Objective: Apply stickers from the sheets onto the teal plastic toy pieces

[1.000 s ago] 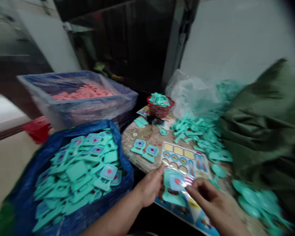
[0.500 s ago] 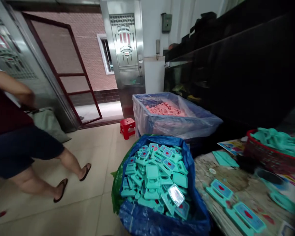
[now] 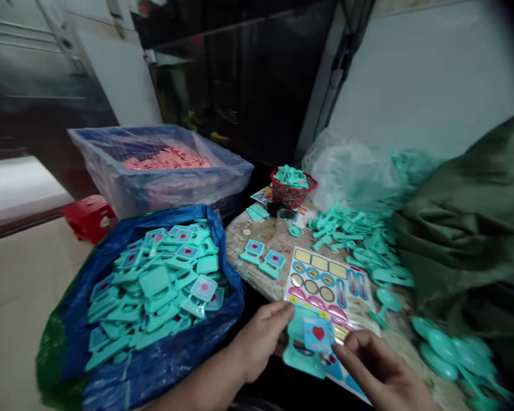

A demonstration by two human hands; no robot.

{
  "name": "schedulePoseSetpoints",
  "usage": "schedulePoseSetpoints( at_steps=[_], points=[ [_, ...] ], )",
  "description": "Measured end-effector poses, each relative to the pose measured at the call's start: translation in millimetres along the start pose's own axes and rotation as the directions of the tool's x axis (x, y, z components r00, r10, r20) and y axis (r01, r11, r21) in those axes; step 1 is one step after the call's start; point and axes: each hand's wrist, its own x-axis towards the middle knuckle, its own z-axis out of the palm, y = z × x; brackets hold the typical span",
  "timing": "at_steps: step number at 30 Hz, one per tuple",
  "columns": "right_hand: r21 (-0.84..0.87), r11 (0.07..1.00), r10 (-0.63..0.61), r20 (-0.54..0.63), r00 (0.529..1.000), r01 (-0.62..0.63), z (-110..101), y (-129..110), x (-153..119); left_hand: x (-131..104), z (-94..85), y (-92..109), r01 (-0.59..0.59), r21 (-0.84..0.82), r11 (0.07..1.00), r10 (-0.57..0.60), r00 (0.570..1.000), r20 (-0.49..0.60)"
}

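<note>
Smooth plastic toy (image 3: 302,364), glossy sticker sheet (image 3: 312,275), shiny plastic bag (image 3: 154,374)

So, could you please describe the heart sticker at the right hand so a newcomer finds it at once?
Right of the blue bag is a cluttered table. At its near edge, the left hand holds a green toy, and the right hand holds the sticker over it. Unlike the hearts on the two toys beyond, this one juts past its toy's side.

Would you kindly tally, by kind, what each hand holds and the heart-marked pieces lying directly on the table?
Turquoise piece in left hand: 1
Heart sticker in right hand: 1
Heart-marked pieces on table: 2
Total: 4
</note>
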Motion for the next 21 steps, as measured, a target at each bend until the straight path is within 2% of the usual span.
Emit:
schedulePoseSetpoints(
  at_steps=[3, 7, 18, 21],
  points=[
    [0.069, 0.997, -0.019, -0.026, 0.999, 0.021, 4, -2, -4, -6, 6.6, 3, 0.024, -0.001, 1.000, -0.024, 1.000, 0.011],
    [0.105, 0.994, -0.027, -0.027, 0.999, 0.030, 9, 7, -7, -10, 11.6, 3, -0.002, -0.009, 1.000, 0.003, 0.998, 0.070],
    [0.155, 0.988, -0.007, -0.028, 1.000, 0.011, 16, 5, -6, -12, 12.7, 3, -0.015, 0.027, 1.000, 0.014, 0.999, 0.044],
    [0.169, 0.986, 0.012, -0.078, 0.997, 0.002, 20, 1, -7, -12, 12.7, 2, -0.021, 0.021, 1.000, 0.020, 0.999, 0.048]
  ],
)
